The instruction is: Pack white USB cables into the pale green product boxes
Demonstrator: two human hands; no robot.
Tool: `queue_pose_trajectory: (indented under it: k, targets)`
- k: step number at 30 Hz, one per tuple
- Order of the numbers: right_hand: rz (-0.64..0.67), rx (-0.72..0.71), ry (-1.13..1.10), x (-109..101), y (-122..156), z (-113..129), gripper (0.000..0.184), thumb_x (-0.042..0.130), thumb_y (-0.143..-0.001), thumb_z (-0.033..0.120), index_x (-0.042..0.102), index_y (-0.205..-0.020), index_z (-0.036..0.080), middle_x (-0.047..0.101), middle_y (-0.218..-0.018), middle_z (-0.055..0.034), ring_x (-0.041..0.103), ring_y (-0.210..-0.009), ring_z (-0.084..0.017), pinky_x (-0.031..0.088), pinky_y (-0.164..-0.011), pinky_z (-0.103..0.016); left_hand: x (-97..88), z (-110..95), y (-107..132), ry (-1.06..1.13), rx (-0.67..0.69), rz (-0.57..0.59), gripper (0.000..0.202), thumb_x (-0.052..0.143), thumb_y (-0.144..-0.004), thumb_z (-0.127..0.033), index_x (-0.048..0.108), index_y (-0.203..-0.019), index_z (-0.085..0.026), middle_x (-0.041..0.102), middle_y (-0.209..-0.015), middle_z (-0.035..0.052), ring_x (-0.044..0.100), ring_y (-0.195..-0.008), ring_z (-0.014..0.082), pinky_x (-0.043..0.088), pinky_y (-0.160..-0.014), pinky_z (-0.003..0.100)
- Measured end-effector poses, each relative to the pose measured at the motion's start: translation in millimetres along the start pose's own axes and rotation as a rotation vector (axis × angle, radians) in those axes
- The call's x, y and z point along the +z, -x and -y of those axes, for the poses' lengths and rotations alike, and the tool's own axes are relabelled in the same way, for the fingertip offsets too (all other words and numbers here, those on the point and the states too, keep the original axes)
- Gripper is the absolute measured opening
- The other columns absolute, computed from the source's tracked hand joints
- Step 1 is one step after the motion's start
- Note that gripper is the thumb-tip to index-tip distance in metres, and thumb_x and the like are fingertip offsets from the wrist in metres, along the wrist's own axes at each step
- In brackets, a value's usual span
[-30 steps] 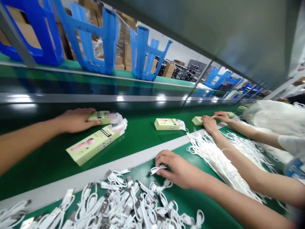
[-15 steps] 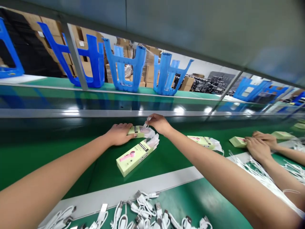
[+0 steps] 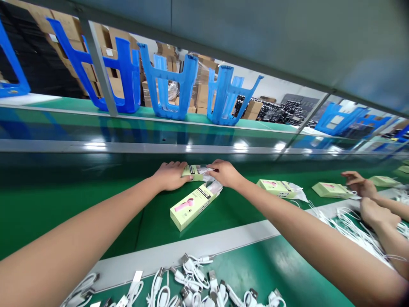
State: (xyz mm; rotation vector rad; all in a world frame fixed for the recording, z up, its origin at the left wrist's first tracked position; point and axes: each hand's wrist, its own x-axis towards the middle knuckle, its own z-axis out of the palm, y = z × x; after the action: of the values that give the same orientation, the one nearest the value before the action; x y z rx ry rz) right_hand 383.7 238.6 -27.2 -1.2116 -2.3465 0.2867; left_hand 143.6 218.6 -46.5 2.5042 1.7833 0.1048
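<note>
My left hand (image 3: 171,175) rests fingers-down on a light green box (image 3: 191,171) lying far out on the green conveyor belt (image 3: 64,200), pinning it in place. At that box's open end my right hand (image 3: 225,172) is closed over the clear plastic wrap (image 3: 206,174), with a white cable piece under its fingers. A second green box (image 3: 193,205) with a pink picture lies just in front of both hands. White USB cables (image 3: 191,285) are heaped at the near edge.
Two more green boxes (image 3: 277,187) (image 3: 330,190) lie further right on the belt. A co-worker's hands (image 3: 367,196) work there over a spread of white cables (image 3: 354,230). Blue upturned stools (image 3: 166,85) stand on the far shelf above a steel rail.
My right hand left the cable heap, reached out to the far box and came down onto its open end. My left hand stayed on that box. The co-worker's hands moved apart.
</note>
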Motion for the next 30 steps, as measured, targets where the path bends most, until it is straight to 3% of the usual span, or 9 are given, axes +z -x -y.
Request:
queue_pose_trajectory:
  k: [3, 8, 14, 17, 21, 24, 27, 30]
  targets:
    - [0.021, -0.052, 0.049, -1, -3, 0, 0.033, 0.059, -0.085, 0.010, 0.071, -0.113, 0.021, 0.071, -0.101, -0.0045, 0.065, -0.085, -0.020, 0.050, -0.086, -0.031, 0.7, -5, -4, -0.004, 0.002, -0.001, 0.071, 0.023, -0.087, -0.072, 0.041, -0.134, -0.021, 0.053, -0.130, 0.0153, 0.051, -0.114, 0.0336, 0.040, -0.091, 0.048]
    - [0.015, -0.113, 0.094, 1, 0, -15, 0.016, 0.067, -0.085, 0.017, 0.077, -0.097, 0.019, 0.067, -0.104, -0.0079, 0.060, -0.099, -0.023, 0.046, -0.094, -0.034, 1.1, -12, -12, -0.006, 0.022, 0.001, 0.071, 0.024, -0.088, -0.071, 0.042, -0.133, -0.020, 0.054, -0.128, 0.0152, 0.052, -0.112, 0.0344, 0.042, -0.089, 0.050]
    - [-0.051, -0.192, 0.109, -1, 14, -31, 0.034, 0.053, -0.090, 0.007, 0.070, -0.116, 0.018, 0.064, -0.110, -0.0085, 0.061, -0.098, -0.018, 0.048, -0.093, -0.030, 3.5, -23, -19, -0.007, 0.028, -0.006, 0.071, 0.023, -0.088, -0.070, 0.041, -0.134, -0.019, 0.054, -0.128, 0.0162, 0.051, -0.113, 0.0350, 0.041, -0.089, 0.051]
    - [-0.016, -0.179, 0.208, -6, 14, -32, 0.035, 0.050, -0.089, 0.006, 0.071, -0.113, 0.018, 0.069, -0.110, -0.0064, 0.062, -0.103, -0.021, 0.047, -0.095, -0.031, 2.8, -28, -24, -0.006, 0.027, 0.009, 0.072, 0.023, -0.088, -0.071, 0.040, -0.135, -0.020, 0.053, -0.130, 0.0168, 0.050, -0.115, 0.0353, 0.040, -0.090, 0.050]
    - [0.057, -0.175, 0.299, -13, 19, -35, 0.026, 0.053, -0.088, 0.009, 0.074, -0.102, 0.016, 0.071, -0.102, -0.0107, 0.062, -0.104, -0.027, 0.043, -0.098, -0.039, 1.0, -36, -31, 0.002, 0.029, 0.039, 0.075, 0.022, -0.087, -0.071, 0.038, -0.138, -0.019, 0.052, -0.131, 0.0168, 0.049, -0.117, 0.0357, 0.040, -0.092, 0.051]
    - [0.070, -0.187, 0.300, -18, 26, -37, 0.035, 0.049, -0.088, 0.006, 0.068, -0.116, 0.014, 0.067, -0.116, -0.0129, 0.058, -0.116, -0.027, 0.040, -0.104, -0.040, 0.1, -41, -36, 0.004, 0.025, 0.049, 0.076, 0.023, -0.087, -0.071, 0.037, -0.140, -0.019, 0.050, -0.134, 0.0173, 0.048, -0.119, 0.0360, 0.039, -0.094, 0.051]
    - [-0.014, -0.137, 0.190, -31, 37, -38, 0.046, 0.043, -0.088, 0.004, 0.055, -0.132, 0.011, 0.058, -0.132, -0.0127, 0.055, -0.122, -0.024, 0.042, -0.106, -0.037, -4.9, -45, -40, 0.006, 0.031, 0.037, 0.076, 0.026, -0.085, -0.071, 0.041, -0.139, -0.018, 0.049, -0.136, 0.0166, 0.047, -0.120, 0.0361, 0.038, -0.097, 0.052]
    - [-0.147, -0.020, 0.018, -54, 64, -36, 0.047, 0.041, -0.089, 0.006, 0.052, -0.134, 0.015, 0.062, -0.127, -0.0090, 0.059, -0.116, -0.021, 0.046, -0.102, -0.035, -15.3, -58, -35, 0.022, 0.054, -0.042, 0.071, 0.028, -0.087, -0.067, 0.045, -0.136, -0.019, 0.043, -0.142, 0.0135, 0.038, -0.130, 0.0339, 0.029, -0.108, 0.051]
